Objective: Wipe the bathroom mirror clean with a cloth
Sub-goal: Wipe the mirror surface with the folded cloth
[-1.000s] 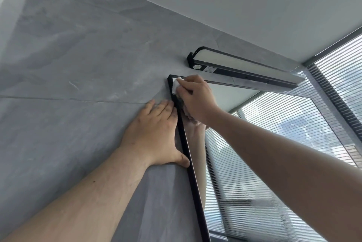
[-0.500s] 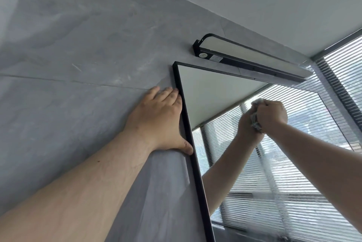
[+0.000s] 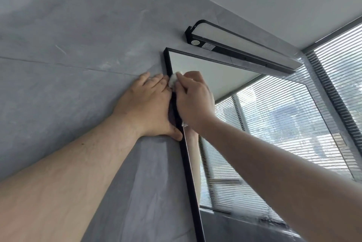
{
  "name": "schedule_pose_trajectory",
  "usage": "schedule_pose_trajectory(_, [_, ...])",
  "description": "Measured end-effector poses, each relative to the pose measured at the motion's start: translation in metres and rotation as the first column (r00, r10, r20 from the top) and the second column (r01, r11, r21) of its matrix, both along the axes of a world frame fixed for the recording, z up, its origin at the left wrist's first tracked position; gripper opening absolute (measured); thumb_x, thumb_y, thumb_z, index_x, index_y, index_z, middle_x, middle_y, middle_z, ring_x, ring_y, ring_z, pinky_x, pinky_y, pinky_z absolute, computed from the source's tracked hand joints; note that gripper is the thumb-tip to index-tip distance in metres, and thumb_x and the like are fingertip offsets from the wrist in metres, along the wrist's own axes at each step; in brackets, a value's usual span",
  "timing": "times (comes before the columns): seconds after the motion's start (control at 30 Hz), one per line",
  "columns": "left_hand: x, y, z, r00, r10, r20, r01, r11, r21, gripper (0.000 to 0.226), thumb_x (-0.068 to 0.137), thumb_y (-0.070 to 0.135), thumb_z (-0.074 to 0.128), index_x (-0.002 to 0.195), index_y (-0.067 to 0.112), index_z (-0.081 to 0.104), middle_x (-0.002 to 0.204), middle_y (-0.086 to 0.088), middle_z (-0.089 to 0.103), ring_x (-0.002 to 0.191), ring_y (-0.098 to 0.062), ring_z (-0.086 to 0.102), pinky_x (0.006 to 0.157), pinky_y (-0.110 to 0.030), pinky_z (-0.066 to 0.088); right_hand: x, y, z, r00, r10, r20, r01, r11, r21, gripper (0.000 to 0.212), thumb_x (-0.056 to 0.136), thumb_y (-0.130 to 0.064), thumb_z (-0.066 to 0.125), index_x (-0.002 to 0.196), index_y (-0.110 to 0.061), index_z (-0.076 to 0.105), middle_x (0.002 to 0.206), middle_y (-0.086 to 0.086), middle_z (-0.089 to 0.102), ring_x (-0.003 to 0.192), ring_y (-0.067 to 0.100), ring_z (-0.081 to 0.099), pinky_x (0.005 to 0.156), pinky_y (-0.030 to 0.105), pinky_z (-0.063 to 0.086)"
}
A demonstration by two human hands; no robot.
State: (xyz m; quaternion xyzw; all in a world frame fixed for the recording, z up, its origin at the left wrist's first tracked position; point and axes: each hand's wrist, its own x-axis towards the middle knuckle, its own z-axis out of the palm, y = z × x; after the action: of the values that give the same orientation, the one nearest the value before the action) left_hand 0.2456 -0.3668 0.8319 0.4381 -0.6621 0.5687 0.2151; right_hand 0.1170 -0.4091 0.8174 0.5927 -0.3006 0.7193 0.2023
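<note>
Cloth (image 3: 172,81) position: a bunched white wad at the 10 o'clock edge of the mirror (image 3: 215,77), touching the glass just inside the black frame (image 3: 188,173). The right hand (image 3: 193,98) grips it, fingers curled round the wad, and presses it to the glass. The left hand (image 3: 148,106) lies flat on the grey wall (image 3: 78,65) at 9 o'clock of the right hand, fingers straight and together, thumb tip touching the frame. A lamp (image 3: 241,53) is mounted at 12 o'clock above the mirror.

Probable faults from here:
- The wad offers little contact area, so strokes may leave unwiped bands.
- The frame lip may block the cloth and leave residue along the edge.
- The left thumb may slip onto the glass and smudge it.
</note>
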Motion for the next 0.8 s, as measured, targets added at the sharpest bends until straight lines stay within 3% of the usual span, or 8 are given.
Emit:
schedule_pose_trajectory(0.1, [0.002, -0.001, -0.001, 1.0, 0.013, 0.007, -0.013, 1.0, -0.013, 0.142, 0.045, 0.098, 0.041, 0.156, 0.013, 0.016, 0.165, -0.005, 0.011, 0.152, -0.018, 0.005, 0.124, -0.04, -0.002, -0.016, -0.008, -0.007, 0.999, -0.007, 0.034, 0.007, 1.0, -0.006, 0.031, 0.102, -0.03, 0.049, 0.127, -0.028, 0.067, 0.123, -0.01, 0.055, 0.106, 0.015, 0.058, 0.089, 0.03, 0.045])
schedule_pose_trajectory(0.2, [0.003, -0.003, -0.001, 1.0, 0.028, 0.009, -0.028, 1.0, -0.007, 0.144, 0.046, 0.099, 0.039, 0.157, 0.011, 0.012, 0.166, -0.005, 0.009, 0.153, -0.018, 0.004, 0.124, -0.041, -0.001, -0.058, -0.026, -0.018, 0.982, -0.115, 0.151, 0.105, 0.992, 0.07, 0.029, 0.103, -0.029, 0.046, 0.116, -0.026, 0.071, 0.111, -0.01, 0.053, 0.094, 0.01, 0.053, 0.079, 0.025, 0.038])
schedule_pose_trajectory(0.37, [0.003, -0.005, 0.002, 1.0, 0.023, 0.012, -0.023, 1.0, -0.017, 0.146, 0.044, 0.1, 0.037, 0.156, 0.01, 0.013, 0.165, -0.005, 0.011, 0.152, -0.019, 0.006, 0.124, -0.041, 0.0, -0.132, -0.055, -0.037, 0.898, -0.279, 0.34, 0.179, 0.938, 0.298, 0.029, 0.096, -0.021, 0.045, 0.1, -0.022, 0.074, 0.109, 0.002, 0.057, 0.09, 0.017, 0.048, 0.074, 0.029, 0.033])
schedule_pose_trajectory(0.5, [0.004, -0.005, 0.002, 1.0, 0.012, 0.008, -0.012, 1.0, -0.02, 0.146, 0.045, 0.099, 0.041, 0.156, 0.01, 0.014, 0.165, -0.005, 0.012, 0.152, -0.018, 0.006, 0.124, -0.041, 0.0, -0.136, -0.061, -0.039, 0.881, -0.259, 0.395, 0.136, 0.94, 0.313, 0.027, 0.094, -0.019, 0.047, 0.088, -0.021, 0.073, 0.102, 0.001, 0.055, 0.089, 0.023, 0.057, 0.071, 0.03, 0.038])
schedule_pose_trajectory(0.63, [0.003, -0.006, 0.001, 1.0, 0.001, 0.009, -0.001, 1.0, -0.018, 0.145, 0.046, 0.099, 0.045, 0.156, 0.01, 0.015, 0.165, -0.006, 0.012, 0.152, -0.019, 0.006, 0.124, -0.042, 0.0, -0.091, -0.048, -0.036, 0.948, -0.083, 0.308, 0.05, 0.992, 0.112, 0.025, 0.1, -0.031, 0.051, 0.105, -0.025, 0.075, 0.101, -0.015, 0.054, 0.093, 0.017, 0.063, 0.081, 0.035, 0.052])
schedule_pose_trajectory(0.73, [0.004, -0.007, 0.001, 1.0, -0.01, 0.016, 0.01, 1.0, -0.017, 0.143, 0.049, 0.099, 0.045, 0.156, 0.009, 0.016, 0.165, -0.007, 0.012, 0.152, -0.019, 0.007, 0.124, -0.043, 0.001, -0.049, -0.026, -0.054, 0.993, 0.02, 0.117, -0.015, 0.999, -0.037, 0.022, 0.101, -0.027, 0.053, 0.101, -0.028, 0.075, 0.099, -0.029, 0.054, 0.093, -0.001, 0.058, 0.08, 0.023, 0.048])
schedule_pose_trajectory(0.8, [0.006, -0.006, 0.0, 1.0, 0.0, 0.025, 0.0, 1.0, -0.017, 0.141, 0.051, 0.099, 0.044, 0.156, 0.009, 0.014, 0.165, -0.007, 0.011, 0.153, -0.02, 0.006, 0.124, -0.044, 0.001, -0.033, -0.018, -0.075, 1.0, 0.022, 0.013, -0.02, 0.993, -0.114, 0.027, 0.098, -0.025, 0.05, 0.108, -0.029, 0.075, 0.103, -0.033, 0.054, 0.099, -0.005, 0.055, 0.086, 0.02, 0.045])
